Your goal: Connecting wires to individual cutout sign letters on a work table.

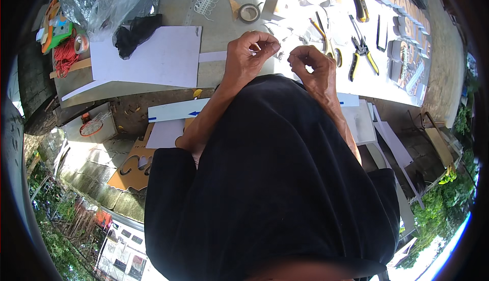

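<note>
Scissors [329,45] are lying on the table [175,6] just beside my right hand [317,66]. It and my left hand [247,52] are curling inward, fingertips pinching together, on what I cannot tell, a narrow gap separating them beyond the near edge.

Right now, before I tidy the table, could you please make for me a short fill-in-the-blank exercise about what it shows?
1. The hand nearer the scissors is the ____ one.
2. The black cloth lies partly over a sheet whose colour is ____.
3. The bundle of cord is coloured ____.
4. The handles of the pliers are black and ____.

Missing words: right; white; red; yellow.
</note>
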Action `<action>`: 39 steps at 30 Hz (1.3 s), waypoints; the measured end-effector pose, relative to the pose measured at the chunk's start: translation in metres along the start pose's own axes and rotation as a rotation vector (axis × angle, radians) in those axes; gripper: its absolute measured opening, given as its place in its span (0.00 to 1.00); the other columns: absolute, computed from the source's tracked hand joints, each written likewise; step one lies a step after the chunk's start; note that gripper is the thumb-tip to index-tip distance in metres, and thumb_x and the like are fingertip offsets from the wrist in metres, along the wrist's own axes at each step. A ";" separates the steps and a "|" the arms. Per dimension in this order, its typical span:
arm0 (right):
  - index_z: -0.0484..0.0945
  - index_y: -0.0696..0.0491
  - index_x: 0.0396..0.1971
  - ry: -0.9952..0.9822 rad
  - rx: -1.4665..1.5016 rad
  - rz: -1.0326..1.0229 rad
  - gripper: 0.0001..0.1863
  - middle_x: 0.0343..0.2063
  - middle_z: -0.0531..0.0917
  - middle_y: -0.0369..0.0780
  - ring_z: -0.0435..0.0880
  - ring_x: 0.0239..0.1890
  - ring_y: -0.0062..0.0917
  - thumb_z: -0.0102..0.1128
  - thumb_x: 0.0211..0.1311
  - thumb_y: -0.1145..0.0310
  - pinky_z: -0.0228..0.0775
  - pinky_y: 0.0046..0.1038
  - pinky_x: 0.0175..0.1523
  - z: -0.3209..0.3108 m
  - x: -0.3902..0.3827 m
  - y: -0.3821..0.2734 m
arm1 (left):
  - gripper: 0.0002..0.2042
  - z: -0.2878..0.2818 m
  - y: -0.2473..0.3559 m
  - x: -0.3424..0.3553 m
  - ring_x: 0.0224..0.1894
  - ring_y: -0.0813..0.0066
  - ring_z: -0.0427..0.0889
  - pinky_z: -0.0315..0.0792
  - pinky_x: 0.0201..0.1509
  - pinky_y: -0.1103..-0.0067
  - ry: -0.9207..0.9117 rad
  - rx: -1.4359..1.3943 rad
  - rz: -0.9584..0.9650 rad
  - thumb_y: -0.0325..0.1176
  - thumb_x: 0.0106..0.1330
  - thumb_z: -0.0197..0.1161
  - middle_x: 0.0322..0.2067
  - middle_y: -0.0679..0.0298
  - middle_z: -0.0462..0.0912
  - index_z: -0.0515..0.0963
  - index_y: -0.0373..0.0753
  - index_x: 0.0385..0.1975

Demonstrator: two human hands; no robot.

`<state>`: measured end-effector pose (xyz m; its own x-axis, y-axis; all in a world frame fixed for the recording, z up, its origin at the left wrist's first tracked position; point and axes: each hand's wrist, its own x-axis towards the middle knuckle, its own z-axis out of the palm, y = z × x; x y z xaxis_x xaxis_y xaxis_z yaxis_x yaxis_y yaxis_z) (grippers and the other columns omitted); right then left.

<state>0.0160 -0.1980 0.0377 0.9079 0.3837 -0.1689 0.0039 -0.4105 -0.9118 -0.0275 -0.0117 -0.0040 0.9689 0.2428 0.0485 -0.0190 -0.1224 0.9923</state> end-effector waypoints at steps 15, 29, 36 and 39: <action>0.87 0.52 0.34 0.057 -0.399 -0.513 0.09 0.32 0.85 0.37 0.85 0.36 0.29 0.72 0.52 0.78 0.78 0.30 0.38 -0.016 0.004 -0.015 | 0.06 0.006 -0.001 0.008 0.28 0.74 0.81 0.76 0.35 0.79 0.007 0.100 -0.012 0.29 0.62 0.72 0.30 0.61 0.85 0.84 0.37 0.34; 0.88 0.53 0.34 -0.037 -0.364 -0.494 0.08 0.38 0.87 0.38 0.84 0.41 0.30 0.72 0.52 0.78 0.78 0.32 0.44 -0.022 0.014 -0.007 | 0.04 0.008 0.017 0.015 0.34 0.70 0.81 0.77 0.39 0.76 -0.111 0.152 0.116 0.26 0.61 0.71 0.31 0.64 0.87 0.85 0.38 0.35; 0.88 0.55 0.34 -0.015 -0.291 -0.426 0.08 0.35 0.88 0.38 0.86 0.40 0.29 0.70 0.54 0.80 0.79 0.31 0.44 -0.022 0.014 -0.003 | 0.12 0.007 0.015 0.013 0.38 0.75 0.82 0.76 0.44 0.77 -0.259 -0.004 0.001 0.25 0.57 0.74 0.34 0.64 0.86 0.87 0.39 0.41; 0.88 0.55 0.34 -0.020 -0.260 -0.393 0.08 0.34 0.88 0.38 0.86 0.40 0.28 0.71 0.54 0.80 0.79 0.29 0.45 -0.021 0.012 -0.003 | 0.12 0.011 0.004 0.013 0.34 0.73 0.81 0.76 0.42 0.74 -0.167 0.004 0.064 0.27 0.52 0.78 0.31 0.63 0.87 0.88 0.40 0.37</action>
<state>0.0360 -0.2092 0.0464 0.8086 0.5660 0.1608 0.4526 -0.4238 -0.7845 -0.0119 -0.0197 -0.0008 0.9932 0.0711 0.0919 -0.0816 -0.1361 0.9873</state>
